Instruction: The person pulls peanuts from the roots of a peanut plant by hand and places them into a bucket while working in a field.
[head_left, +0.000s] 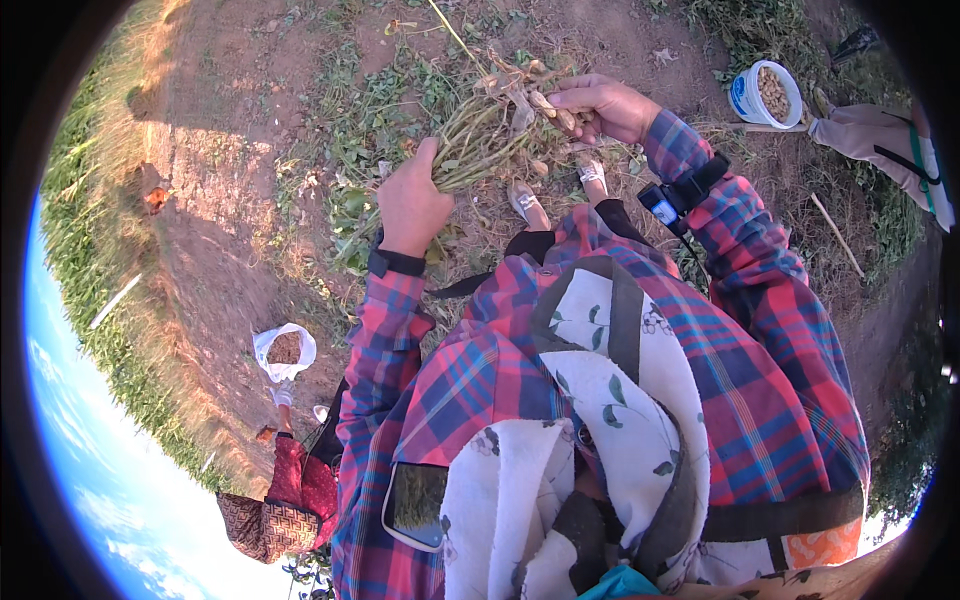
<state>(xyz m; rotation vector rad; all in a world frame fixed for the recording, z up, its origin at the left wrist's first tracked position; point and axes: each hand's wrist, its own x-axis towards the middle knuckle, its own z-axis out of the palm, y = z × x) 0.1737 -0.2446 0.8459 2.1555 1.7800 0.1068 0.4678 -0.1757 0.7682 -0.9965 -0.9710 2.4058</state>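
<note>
A bunch of uprooted peanut plants (480, 135) lies across the space between my hands, above my shoes. My left hand (414, 201) is closed around the stems at the leafy end. At the root end, my right hand (604, 106) has its fingers around several peanut pods (551, 109), which are tan and soil-dusted. Dry roots and more pods hang about the fingers; whether the gripped pods are still attached to the roots I cannot tell.
A white bucket of peanuts (772, 96) stands at the upper right, by a person's leg (862, 139). To the left, another person in a red sleeve (289, 465) is beside a white bag (289, 352) with brown contents. Cut plants (360, 97) litter the soil; a stick (836, 234) lies right.
</note>
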